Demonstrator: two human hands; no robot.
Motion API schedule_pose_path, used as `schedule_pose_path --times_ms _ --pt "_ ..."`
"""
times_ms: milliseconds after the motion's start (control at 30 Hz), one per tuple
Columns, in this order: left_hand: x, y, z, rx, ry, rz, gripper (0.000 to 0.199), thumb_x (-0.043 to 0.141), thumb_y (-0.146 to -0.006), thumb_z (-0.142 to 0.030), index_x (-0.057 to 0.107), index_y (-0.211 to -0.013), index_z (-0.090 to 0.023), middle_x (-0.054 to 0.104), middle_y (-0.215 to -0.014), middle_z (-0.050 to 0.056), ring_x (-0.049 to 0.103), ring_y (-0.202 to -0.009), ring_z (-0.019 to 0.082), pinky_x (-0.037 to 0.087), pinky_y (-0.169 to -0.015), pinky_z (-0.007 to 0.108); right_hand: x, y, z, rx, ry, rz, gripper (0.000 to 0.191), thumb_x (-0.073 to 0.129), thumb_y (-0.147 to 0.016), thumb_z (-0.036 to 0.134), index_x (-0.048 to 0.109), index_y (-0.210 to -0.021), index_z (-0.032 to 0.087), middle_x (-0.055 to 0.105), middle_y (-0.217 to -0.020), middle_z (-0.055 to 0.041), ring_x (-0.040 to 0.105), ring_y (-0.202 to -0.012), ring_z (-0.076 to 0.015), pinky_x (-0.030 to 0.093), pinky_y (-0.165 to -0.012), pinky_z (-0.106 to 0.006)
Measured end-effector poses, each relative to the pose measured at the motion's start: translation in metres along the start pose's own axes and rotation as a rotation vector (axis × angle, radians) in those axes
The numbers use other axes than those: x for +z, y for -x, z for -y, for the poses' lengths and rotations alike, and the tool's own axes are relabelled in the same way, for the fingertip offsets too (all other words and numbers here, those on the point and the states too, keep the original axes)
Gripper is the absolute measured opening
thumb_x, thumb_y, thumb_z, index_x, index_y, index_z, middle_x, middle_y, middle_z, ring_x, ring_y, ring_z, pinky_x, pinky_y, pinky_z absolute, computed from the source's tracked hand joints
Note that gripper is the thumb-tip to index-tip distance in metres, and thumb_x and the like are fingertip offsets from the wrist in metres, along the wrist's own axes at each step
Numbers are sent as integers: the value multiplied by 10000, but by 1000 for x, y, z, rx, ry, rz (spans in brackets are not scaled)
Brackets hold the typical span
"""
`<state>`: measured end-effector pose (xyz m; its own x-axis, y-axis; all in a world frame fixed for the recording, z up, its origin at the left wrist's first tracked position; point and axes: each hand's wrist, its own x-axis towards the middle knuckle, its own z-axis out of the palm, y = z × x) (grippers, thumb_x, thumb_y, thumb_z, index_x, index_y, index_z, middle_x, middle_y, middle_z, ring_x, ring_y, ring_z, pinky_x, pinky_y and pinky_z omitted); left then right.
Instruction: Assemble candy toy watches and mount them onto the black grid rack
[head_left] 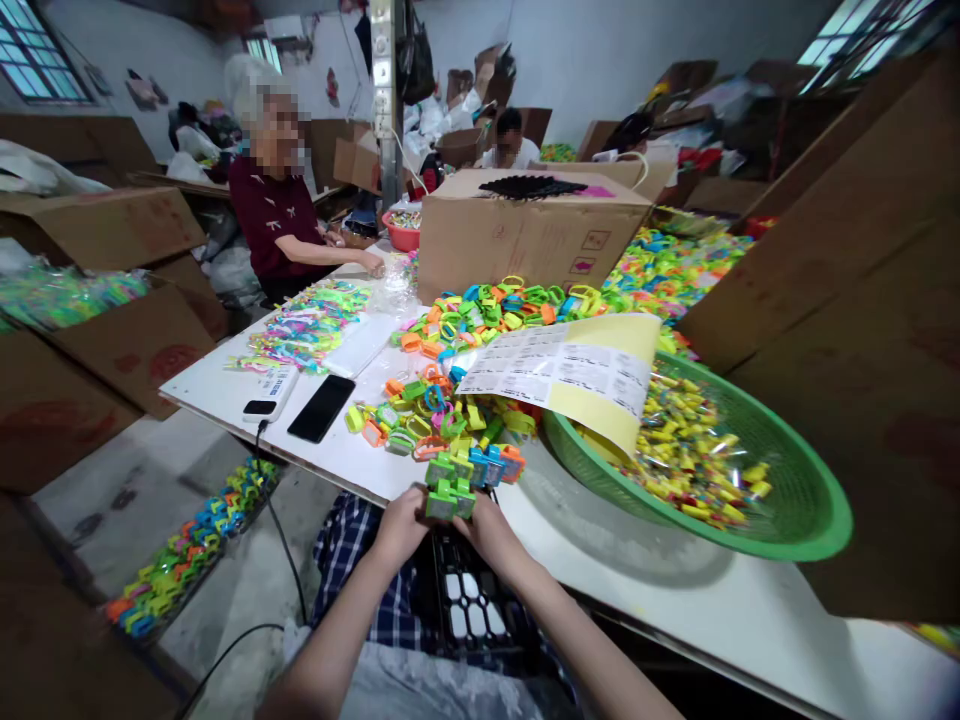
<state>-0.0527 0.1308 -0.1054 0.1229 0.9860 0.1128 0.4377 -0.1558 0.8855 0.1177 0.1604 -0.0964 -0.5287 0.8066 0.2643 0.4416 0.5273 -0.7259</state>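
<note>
My left hand (403, 520) and my right hand (486, 525) are close together at the table's front edge, fingers closed around the two sides of a cluster of green toy watches (450, 488). Blue and orange toy watches (496, 465) stand just behind, at the right of the cluster. Below my hands, a black tray (472, 600) with white pieces in its slots rests over my lap. Loose colourful toy watches (427, 405) are heaped on the white table (600, 540) beyond my hands.
A green basket (817, 520) of small yellow items is on the right, with a label sheet (570, 370) over its rim. A black phone (321, 408) and a white device (271, 392) lie left. Behind stands a cardboard box (525, 235). One person sits at left, another farther back.
</note>
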Motion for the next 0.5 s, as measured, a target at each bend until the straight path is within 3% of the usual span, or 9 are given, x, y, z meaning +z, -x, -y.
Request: schedule_pose_path --times_ms 233,367,433,500 --pt "4 4 -3 -119 12 -11 168 514 -747 -174 669 -813 -180 656 -901 68 617 -871 190 482 -827 290 5 10 15 72 28 -33 294 547 -767 96 650 -1029 182 646 -1085 -104 571 -1054 -249 457 -932 -425" --pt "0 17 1 -168 12 -103 290 491 -697 -156 670 -925 -178 680 -975 96 633 -951 229 484 -887 340 0 32 19 83 97 -226 246 472 -842 157 628 -1030 184 645 -978 -107 605 -931 -216 518 -824 -357" --pt "-2 24 13 -192 25 -196 331 504 -685 -186 666 -974 -176 696 -1000 109 645 -969 256 505 -872 356 -11 41 2 99 168 -377 230 430 -875 181 644 -957 203 649 -918 -96 620 -882 -206 532 -772 -328" --pt "-3 27 31 -118 61 -267 304 560 -673 -256 681 -943 -188 711 -990 108 645 -991 281 508 -889 364 -25 45 -24 94 246 -499 216 442 -876 204 656 -911 208 661 -906 -93 633 -869 -210 540 -745 -318"
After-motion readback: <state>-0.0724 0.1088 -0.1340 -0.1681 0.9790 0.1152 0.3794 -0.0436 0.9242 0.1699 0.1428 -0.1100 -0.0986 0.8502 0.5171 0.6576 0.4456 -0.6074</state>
